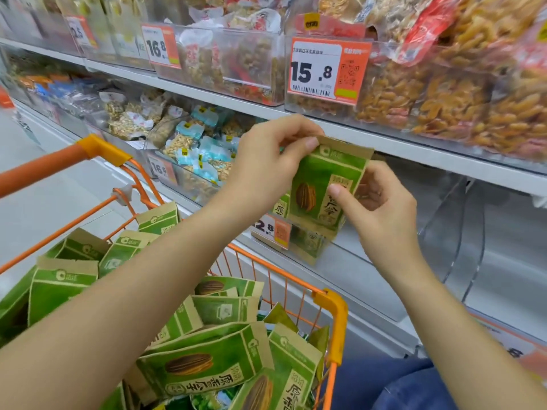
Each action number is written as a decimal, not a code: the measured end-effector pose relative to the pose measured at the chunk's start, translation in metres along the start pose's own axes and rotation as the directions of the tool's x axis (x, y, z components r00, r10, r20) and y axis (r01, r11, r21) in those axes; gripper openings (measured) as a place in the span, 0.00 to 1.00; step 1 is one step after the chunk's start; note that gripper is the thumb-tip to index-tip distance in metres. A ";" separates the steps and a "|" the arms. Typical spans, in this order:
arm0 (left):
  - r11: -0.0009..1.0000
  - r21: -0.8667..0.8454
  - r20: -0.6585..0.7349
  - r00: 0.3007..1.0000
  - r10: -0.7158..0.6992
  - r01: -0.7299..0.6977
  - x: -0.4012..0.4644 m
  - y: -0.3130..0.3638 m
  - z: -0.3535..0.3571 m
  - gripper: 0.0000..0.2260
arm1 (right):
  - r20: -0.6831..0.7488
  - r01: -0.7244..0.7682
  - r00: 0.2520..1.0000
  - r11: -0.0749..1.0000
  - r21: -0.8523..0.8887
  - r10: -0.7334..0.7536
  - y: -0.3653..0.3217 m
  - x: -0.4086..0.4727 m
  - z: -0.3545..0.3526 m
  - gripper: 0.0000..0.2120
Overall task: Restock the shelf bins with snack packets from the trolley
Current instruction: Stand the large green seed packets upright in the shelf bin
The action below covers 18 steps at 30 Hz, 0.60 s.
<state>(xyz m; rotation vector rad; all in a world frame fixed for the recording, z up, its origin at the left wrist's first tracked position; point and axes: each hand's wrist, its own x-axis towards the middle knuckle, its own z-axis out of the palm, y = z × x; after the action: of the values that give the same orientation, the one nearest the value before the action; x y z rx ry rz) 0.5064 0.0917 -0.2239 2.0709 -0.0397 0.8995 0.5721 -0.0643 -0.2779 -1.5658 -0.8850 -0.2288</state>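
I hold one green-and-tan sunflower seed packet (324, 184) upright over a clear shelf bin (349, 244) on the middle shelf. My left hand (266, 161) pinches the packet's top left corner. My right hand (381, 208) grips its right side, thumb on the front. Behind and below it, a few like packets (307, 242) stand in the bin. The orange trolley (331, 318) at the lower left holds several more of the same packets (207, 365), lying loose.
The upper shelf carries clear bins of fried snacks (444, 96) with orange price tags (328, 72). Bins of nuts in blue packets (201, 155) sit left of my hands. The bins to the right (461, 232) look bare. My jeans show at the bottom right.
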 end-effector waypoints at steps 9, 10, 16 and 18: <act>0.774 0.557 0.288 0.944 0.161 -0.302 -0.002 -0.073 0.026 0.07 | 0.244 0.005 0.945 0.734 -0.679 0.219 0.053 -0.005 0.009 0.15; 0.720 0.603 0.307 0.933 0.189 -0.344 -0.005 -0.080 0.027 0.07 | 0.245 0.007 0.940 0.703 -0.711 0.238 0.056 -0.006 0.010 0.16; 0.615 0.725 0.292 0.947 0.132 -0.309 -0.006 -0.079 0.030 0.16 | 0.154 -0.057 0.945 0.612 -0.789 0.287 0.053 0.003 0.008 0.17; 0.669 0.706 0.253 0.965 0.071 -0.235 -0.009 -0.063 0.014 0.17 | 0.063 -0.066 0.984 0.665 -0.744 0.169 0.044 0.005 0.002 0.16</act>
<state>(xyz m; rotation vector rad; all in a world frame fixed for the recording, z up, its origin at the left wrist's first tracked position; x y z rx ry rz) 0.5294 0.1194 -0.2785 2.9620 0.0473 0.8786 0.6029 -0.0582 -0.3092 -2.4253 -0.8217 -0.4398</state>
